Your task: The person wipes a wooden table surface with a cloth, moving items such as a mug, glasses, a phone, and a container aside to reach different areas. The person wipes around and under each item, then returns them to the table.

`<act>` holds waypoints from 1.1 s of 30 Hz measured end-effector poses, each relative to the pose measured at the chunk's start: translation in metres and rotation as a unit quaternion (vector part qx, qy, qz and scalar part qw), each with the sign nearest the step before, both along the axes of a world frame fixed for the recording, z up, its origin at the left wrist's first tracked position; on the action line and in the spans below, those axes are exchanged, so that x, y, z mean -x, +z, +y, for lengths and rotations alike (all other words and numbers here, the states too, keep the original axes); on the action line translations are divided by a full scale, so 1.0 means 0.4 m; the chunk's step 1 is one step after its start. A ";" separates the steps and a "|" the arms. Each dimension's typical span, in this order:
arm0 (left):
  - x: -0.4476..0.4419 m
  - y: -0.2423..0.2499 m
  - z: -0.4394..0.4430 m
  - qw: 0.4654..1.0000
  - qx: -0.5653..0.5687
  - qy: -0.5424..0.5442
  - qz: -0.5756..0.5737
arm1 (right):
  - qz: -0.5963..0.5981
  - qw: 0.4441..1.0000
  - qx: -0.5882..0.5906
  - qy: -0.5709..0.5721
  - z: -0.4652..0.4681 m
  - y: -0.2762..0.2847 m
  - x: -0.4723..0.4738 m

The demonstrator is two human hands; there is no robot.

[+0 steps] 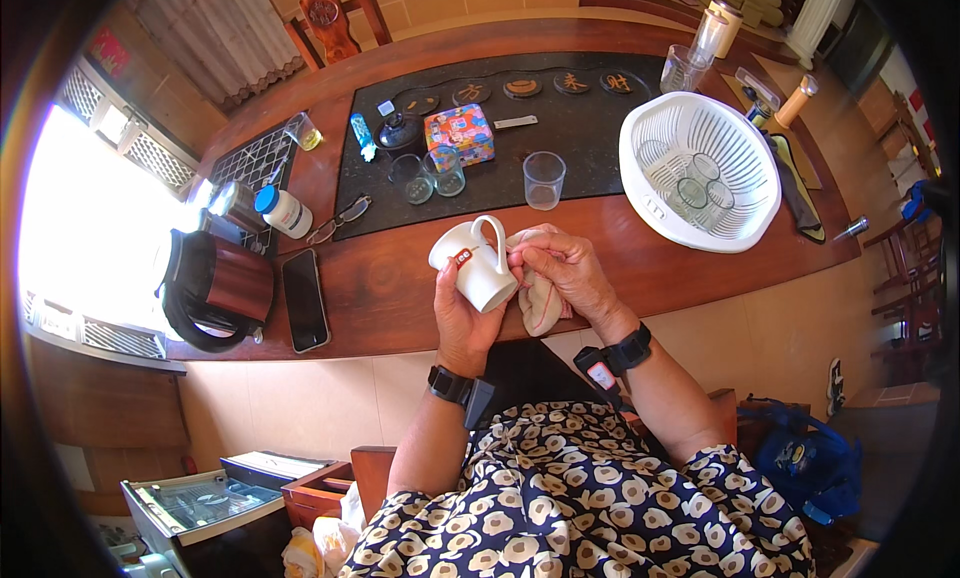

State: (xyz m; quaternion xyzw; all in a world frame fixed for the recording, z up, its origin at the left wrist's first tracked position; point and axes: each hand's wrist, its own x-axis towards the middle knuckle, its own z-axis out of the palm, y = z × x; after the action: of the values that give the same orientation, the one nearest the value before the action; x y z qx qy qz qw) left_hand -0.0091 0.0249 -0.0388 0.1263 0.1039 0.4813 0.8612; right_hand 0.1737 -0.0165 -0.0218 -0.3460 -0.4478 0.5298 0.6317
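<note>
My left hand (466,323) is closed around a white ceramic mug (480,281), which is tilted so its base faces down toward me. The mug bears a red label with writing, and its handle points up and to the right. In my right hand (574,266) is a beige cloth (541,300) with reddish lines, pinched between the fingers beside the mug's handle and hanging below them. Both hands are over the near edge of the wooden table (390,278). A clear drinking glass (544,180) stands just beyond the mug.
A white plastic basket (701,233) holding several glasses is at the right. Two glasses (429,179) stand by a colourful tin (459,131) and a dark lidded pot (399,131). Leftward are an electric kettle (236,281), a smartphone (305,300), a white bottle (285,214) and eyeglasses (341,218).
</note>
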 end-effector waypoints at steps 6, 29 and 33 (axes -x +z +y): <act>-0.007 -0.011 0.001 0.998 -0.037 -0.010 0.041 | -0.027 0.996 0.084 -0.018 -0.004 0.003 -0.009; 0.150 0.067 0.221 0.705 -0.277 0.337 0.559 | -0.632 0.730 -0.171 -0.196 0.069 -0.001 0.038; 0.178 0.057 0.256 0.688 -0.279 0.336 0.580 | -0.622 0.739 -0.171 -0.193 0.091 -0.010 0.040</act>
State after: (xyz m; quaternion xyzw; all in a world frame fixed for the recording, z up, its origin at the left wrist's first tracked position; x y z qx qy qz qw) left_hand -0.0802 0.1272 -0.0160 0.5712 0.4790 0.5761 0.3352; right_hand 0.1576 0.0200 -0.0259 -0.5634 -0.7481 -0.0222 0.3498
